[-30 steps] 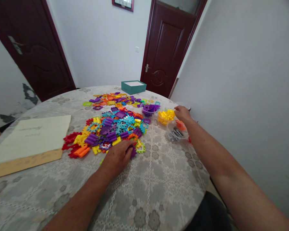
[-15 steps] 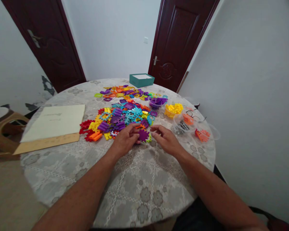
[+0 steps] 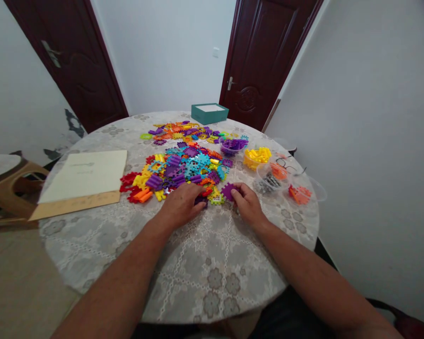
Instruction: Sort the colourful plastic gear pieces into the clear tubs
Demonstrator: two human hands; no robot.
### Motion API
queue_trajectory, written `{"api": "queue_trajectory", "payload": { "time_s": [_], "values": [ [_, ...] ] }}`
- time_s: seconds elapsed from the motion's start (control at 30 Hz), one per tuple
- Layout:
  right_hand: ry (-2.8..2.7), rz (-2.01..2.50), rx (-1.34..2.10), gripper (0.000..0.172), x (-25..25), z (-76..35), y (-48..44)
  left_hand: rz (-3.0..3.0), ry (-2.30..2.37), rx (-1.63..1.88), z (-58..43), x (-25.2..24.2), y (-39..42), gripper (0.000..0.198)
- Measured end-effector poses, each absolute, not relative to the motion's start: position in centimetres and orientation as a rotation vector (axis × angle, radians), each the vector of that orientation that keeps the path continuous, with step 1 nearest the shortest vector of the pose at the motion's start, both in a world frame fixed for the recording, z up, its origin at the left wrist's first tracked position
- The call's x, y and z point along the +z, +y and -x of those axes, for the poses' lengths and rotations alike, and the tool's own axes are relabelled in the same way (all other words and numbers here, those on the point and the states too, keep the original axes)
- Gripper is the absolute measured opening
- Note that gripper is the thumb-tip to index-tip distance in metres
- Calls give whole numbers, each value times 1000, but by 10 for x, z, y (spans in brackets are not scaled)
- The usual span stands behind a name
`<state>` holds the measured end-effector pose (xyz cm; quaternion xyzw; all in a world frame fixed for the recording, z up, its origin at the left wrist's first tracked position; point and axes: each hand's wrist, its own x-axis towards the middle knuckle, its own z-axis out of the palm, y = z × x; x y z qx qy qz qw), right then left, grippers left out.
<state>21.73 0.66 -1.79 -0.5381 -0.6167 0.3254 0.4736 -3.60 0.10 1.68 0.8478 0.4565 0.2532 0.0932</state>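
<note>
A heap of coloured plastic building pieces [image 3: 178,169] lies in the middle of the round table [image 3: 198,263]. My left hand [image 3: 182,205] rests at the near edge of the heap, fingers curled over a dark purple piece [image 3: 200,201]. My right hand [image 3: 245,203] sits just to its right and pinches a purple toothed square piece [image 3: 228,191] at its fingertips. A yellow-green piece [image 3: 216,197] lies between the two hands.
A second spread of pieces [image 3: 183,132] lies farther back, with a teal box [image 3: 209,113] behind it. Small clear bowls hold purple [image 3: 232,147], yellow [image 3: 256,157], and dark pieces [image 3: 268,179]; orange pieces [image 3: 299,193] and glasses [image 3: 284,165] lie right. A paper pad [image 3: 83,176] lies left, a wooden chair [image 3: 7,193] beyond.
My right hand came back from the yellow bowl to the near edge of the heap. The purple toothed piece passed from my left fingers to my right hand, which drew it rightwards.
</note>
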Motion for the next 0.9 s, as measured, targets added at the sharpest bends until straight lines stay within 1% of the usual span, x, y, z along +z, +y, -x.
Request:
{"api": "queue_trajectory", "payload": {
  "time_s": [0.1,0.2,0.3,0.43,0.57,0.7,0.8,0.9],
  "values": [
    [-1543,1281,723,26,-24,-210,0,-2606,1322,603,33,15,-2,31],
    [-1579,1238,698,27,-26,-204,-4,-2654,1337,530,30,12,-2,18],
    [-1575,1222,723,26,-26,-202,-2,-2692,1347,518,30,7,1,13],
    [-1517,1227,760,25,-27,-203,3,-2748,1333,539,29,3,5,13],
    [-1401,1220,870,26,-28,-205,7,-2768,1342,633,28,4,6,14],
    [-1316,1213,972,29,-31,-208,9,-2719,1404,834,27,5,6,20],
    [-1313,1192,989,31,-31,-208,9,-2571,1441,1007,27,7,5,24],
    [-1287,1158,1043,32,-25,-207,5,-2356,1465,1070,27,10,3,27]
  ]
}}
